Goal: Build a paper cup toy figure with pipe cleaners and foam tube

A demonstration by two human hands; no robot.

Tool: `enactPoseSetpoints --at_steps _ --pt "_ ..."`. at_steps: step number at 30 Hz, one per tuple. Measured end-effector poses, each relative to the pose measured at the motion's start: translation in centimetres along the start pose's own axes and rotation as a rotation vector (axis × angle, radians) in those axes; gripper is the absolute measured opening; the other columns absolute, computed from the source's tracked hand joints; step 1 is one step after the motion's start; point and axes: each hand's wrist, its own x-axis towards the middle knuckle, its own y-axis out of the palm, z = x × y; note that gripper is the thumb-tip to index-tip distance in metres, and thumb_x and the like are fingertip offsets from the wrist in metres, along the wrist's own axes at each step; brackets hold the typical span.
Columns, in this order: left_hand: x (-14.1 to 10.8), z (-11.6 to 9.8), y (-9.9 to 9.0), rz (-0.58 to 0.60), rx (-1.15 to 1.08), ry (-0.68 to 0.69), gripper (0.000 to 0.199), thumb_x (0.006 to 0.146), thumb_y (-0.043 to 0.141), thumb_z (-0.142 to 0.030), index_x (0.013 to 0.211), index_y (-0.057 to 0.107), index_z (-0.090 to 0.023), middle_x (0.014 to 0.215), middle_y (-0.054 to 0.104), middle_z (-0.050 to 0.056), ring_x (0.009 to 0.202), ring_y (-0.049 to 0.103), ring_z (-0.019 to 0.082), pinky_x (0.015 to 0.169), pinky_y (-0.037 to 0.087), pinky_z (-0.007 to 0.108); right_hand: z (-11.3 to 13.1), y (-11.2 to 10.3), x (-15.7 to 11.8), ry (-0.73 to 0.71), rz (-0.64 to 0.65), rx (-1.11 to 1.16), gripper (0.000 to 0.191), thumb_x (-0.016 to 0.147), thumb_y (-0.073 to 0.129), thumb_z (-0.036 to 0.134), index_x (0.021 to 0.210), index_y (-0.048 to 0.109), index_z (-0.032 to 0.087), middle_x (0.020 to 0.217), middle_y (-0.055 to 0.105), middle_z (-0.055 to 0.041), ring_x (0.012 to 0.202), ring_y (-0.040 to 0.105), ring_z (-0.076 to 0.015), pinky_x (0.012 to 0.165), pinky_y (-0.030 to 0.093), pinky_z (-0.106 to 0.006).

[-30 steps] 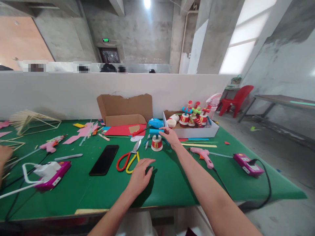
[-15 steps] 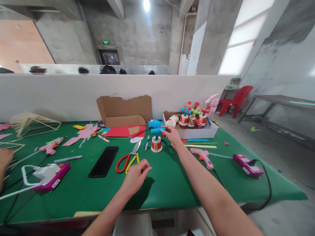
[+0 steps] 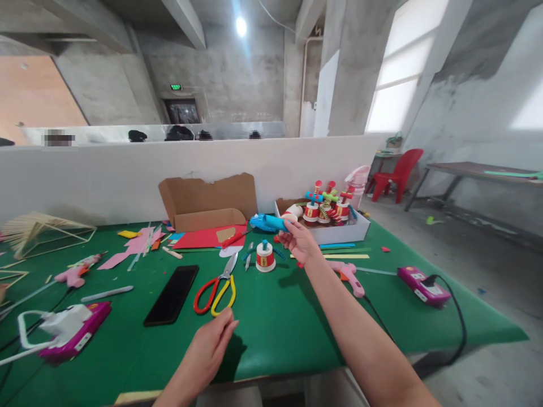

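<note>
Pinched in the fingers of my right hand [image 3: 300, 243] is a blue paper tube [image 3: 275, 222], held above the table. Below and left of it stands a red and white cup figure [image 3: 265, 258] with dark teal coiled arms at its sides. My left hand [image 3: 208, 342] is low over the table with its fingers closed together; nothing shows in it. Just beyond that hand lie scissors [image 3: 220, 287] with one red and one yellow handle. A black phone [image 3: 172, 295] lies to their left.
A white box [image 3: 339, 232] with several finished cup figures is at the back right. Pink glue guns [image 3: 348, 273] lie on both sides, with cords and purple power strips [image 3: 423, 287]. Cardboard [image 3: 207, 198] and red paper are behind.
My right hand has lifted the blue tube off the cup figure. My left hand has drawn back toward the near edge and left. The view has shifted slightly.
</note>
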Motion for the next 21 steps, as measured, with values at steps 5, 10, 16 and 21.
enactPoseSetpoints --at_steps 5,10,16,21 --pt "0.1 0.6 -2.0 -0.027 0.012 -0.077 0.052 0.083 0.041 -0.061 0.051 0.038 -0.020 0.047 0.041 -0.003 0.045 0.042 0.011 0.047 0.037 0.021 0.7 -0.2 -1.0 0.066 -0.035 0.038 0.018 0.076 0.073 0.036 0.075 0.062 0.021 0.064 0.067 0.0004 0.055 0.061 -0.0114 0.064 0.057 -0.028" --pt "4.0 -1.1 -5.4 -0.178 -0.035 0.041 0.033 0.078 0.057 -0.051 0.089 0.069 -0.023 0.090 0.069 0.004 0.071 0.060 0.016 0.066 0.051 0.026 0.3 0.1 -2.1 0.083 -0.040 0.025 0.017 0.077 0.071 0.036 0.078 0.063 0.021 0.066 0.068 0.0001 0.052 0.058 -0.0098 0.058 0.054 -0.026" --pt "11.3 -3.3 -5.1 -0.212 -0.285 0.088 0.037 0.075 0.063 -0.044 0.104 0.067 -0.021 0.113 0.066 0.007 0.093 0.062 0.019 0.079 0.053 0.030 -1.7 0.8 -3.1 0.111 -0.092 0.014 0.018 0.070 0.077 0.027 0.081 0.066 0.019 0.058 0.062 0.0041 0.045 0.054 -0.0069 0.053 0.050 -0.022" --pt "15.0 -2.6 -2.3 -0.136 -0.382 0.217 0.037 0.069 0.070 -0.037 0.103 0.069 -0.021 0.122 0.062 0.010 0.100 0.061 0.022 0.079 0.053 0.034 -3.1 0.3 -2.9 0.116 -0.097 -0.036 0.029 0.063 0.081 0.032 0.082 0.065 0.018 0.058 0.062 0.0050 0.046 0.054 -0.0062 0.052 0.049 -0.019"
